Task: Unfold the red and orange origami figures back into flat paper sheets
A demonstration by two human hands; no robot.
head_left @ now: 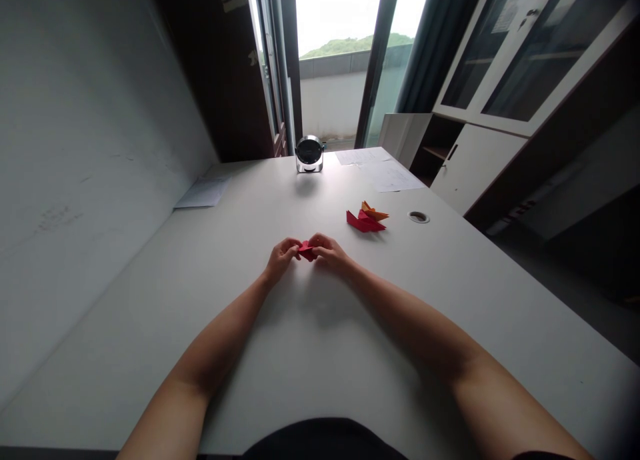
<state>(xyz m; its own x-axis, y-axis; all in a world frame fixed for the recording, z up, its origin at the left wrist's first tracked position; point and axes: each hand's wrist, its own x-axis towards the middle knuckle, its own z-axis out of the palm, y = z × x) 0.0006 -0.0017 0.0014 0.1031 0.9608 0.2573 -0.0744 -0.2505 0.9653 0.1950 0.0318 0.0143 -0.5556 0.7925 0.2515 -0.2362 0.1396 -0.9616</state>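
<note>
A small folded piece of red paper (306,249) is held between my two hands over the middle of the white table (240,213). My left hand (283,257) pinches its left side with thumb and fingers. On the other side, my right hand (327,249) grips the paper's right edge, its fingers hiding part of it. To the right and a little farther off lie a red folded-paper boat shape (365,223) and an orange folded-paper piece (376,213), touching or overlapping each other.
A round black device on a metal stand (309,153) stands at the far edge. Paper sheets (390,175) lie at the back right, and more paper (204,192) lies by the left wall. A round cable hole (419,217) is set in the tabletop. White cabinets (480,167) stand at right.
</note>
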